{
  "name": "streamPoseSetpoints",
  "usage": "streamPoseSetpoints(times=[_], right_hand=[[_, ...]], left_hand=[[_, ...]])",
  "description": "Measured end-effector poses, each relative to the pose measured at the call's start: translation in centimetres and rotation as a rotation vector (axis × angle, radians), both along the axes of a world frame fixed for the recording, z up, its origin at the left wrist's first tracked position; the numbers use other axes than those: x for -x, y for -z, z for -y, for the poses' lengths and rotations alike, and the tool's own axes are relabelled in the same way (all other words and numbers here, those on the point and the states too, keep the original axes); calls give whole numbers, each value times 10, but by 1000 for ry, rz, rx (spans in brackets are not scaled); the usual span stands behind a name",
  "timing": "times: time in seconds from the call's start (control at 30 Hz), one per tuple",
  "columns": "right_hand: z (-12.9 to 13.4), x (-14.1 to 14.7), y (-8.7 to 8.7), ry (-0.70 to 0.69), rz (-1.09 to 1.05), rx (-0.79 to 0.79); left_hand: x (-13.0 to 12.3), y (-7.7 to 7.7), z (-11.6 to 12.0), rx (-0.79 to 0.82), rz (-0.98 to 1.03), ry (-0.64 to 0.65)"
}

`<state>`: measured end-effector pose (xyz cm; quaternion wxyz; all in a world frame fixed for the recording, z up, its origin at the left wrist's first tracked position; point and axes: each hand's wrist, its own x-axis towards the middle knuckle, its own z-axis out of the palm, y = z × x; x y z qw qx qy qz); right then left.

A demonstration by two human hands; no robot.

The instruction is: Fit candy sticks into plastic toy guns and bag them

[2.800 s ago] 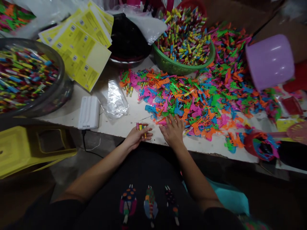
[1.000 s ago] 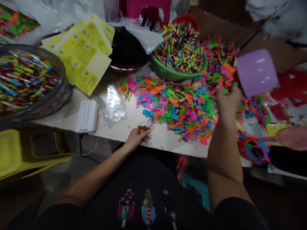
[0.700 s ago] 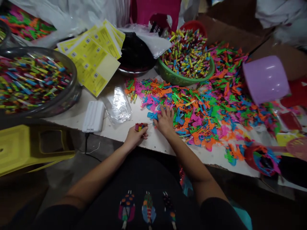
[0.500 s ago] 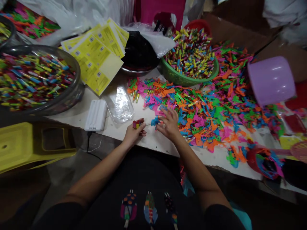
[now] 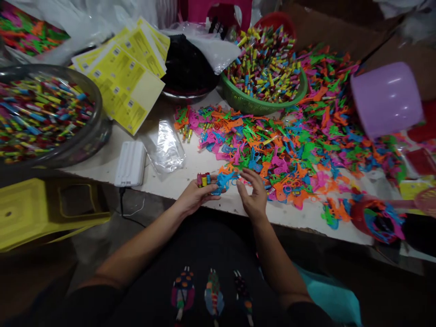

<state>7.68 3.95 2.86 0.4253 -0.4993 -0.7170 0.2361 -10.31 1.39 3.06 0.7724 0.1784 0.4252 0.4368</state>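
My left hand [image 5: 195, 196] holds several small coloured tubes [image 5: 204, 180], red, yellow and blue, upright in its fingers. A blue plastic piece [image 5: 224, 180] and some orange plastic lie at its fingertips, with the thumb against them. Just right of the blue piece, my right hand [image 5: 253, 193] is raised over the table edge, its thumb and fingers apart with nothing between them. Behind and to the right of it spreads a pile of bright plastic pieces [image 5: 282, 163], many shaped like toy guns.
Tubes fill a green basket [image 5: 245, 105] at the back and a dark bowl [image 5: 98, 113] at left. Yellow printed sheets [image 5: 126, 81], clear bags [image 5: 165, 150] and a white device [image 5: 130, 163] lie nearby. A purple tub [image 5: 386, 100] and red cup [image 5: 361, 222] stand at right.
The blue piece has passed from my right hand to my left fingertips. My right hand has opened and moved slightly right. My left hand has shifted right, showing more tubes.
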Motion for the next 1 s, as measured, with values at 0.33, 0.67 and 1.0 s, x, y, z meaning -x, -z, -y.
streamPoseSetpoints(times=[0.33,0.67,1.0], right_hand=[[11,15,9,198,-62,216],[4,21,29,123,-501,655],[1,3,27,-41,-279,408]], left_hand=[[-27,8,7,-124,-219,-103],[-27,19,12,-132,-335,-118],[-23,18,8,-62,-238,35]])
